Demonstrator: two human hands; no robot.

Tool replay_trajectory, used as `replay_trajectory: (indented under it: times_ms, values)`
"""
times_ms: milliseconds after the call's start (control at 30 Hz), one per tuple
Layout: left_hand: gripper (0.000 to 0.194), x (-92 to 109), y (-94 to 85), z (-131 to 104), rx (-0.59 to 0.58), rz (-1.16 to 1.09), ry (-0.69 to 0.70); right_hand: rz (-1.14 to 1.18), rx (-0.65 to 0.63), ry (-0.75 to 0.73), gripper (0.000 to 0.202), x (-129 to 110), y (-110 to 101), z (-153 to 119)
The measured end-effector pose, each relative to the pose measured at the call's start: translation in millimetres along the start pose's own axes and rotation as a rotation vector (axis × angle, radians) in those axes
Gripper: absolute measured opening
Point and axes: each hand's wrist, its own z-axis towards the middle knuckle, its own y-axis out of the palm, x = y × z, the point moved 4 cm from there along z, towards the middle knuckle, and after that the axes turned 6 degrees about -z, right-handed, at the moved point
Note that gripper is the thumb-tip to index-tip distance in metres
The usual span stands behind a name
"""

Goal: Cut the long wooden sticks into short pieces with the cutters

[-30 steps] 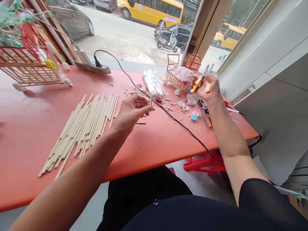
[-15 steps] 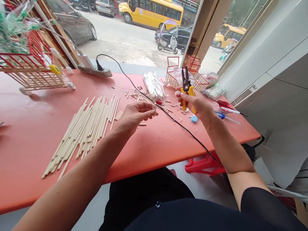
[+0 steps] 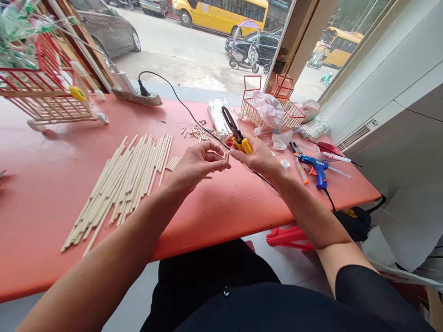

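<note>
Between thumb and fingers, my left hand point(image 3: 199, 163) pinches short wooden sticks point(image 3: 227, 159), held above the table. My right hand point(image 3: 261, 159) is wrapped round the yellow handles of wire strippers point(image 3: 235, 131), whose dark jaws point up and to the left. The two hands are close together, with the right thumb near the short sticks. Long wooden sticks point(image 3: 128, 184) lie in a loose spread left of my left hand. Just beside that hand is a small row of shorter sticks point(image 3: 173, 163). Cut stick pieces point(image 3: 202, 133) are scattered behind my hands.
A blue glue gun point(image 3: 316, 170) lies on the red table point(image 3: 221, 221) at right. Small stick-built carts stand at the left point(image 3: 62, 101) and back right point(image 3: 290, 115). A black cord point(image 3: 180, 103) crosses from the power strip point(image 3: 138, 97). Behind the hands lies a foil-like packet point(image 3: 219, 113).
My right hand has moved left and down with the wire strippers, closer to my left hand. The glue gun, formerly mostly behind my right arm, now shows. My left hand has barely moved.
</note>
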Motion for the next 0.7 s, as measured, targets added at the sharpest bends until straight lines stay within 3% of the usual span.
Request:
replay_trajectory:
  times_ms: [367, 700]
  values:
    - [0.030, -5.1, 3.1, -0.4, -0.026, -0.010, -0.008, 0.033, -0.016, 0.016, 0.035, 4.4, 7.6, -3.8]
    - [0.027, -3.6, 4.0, -0.4, -0.127, 0.002, -0.033, 0.086, -0.025, 0.018, 0.034, 3.2, 9.5, -9.7]
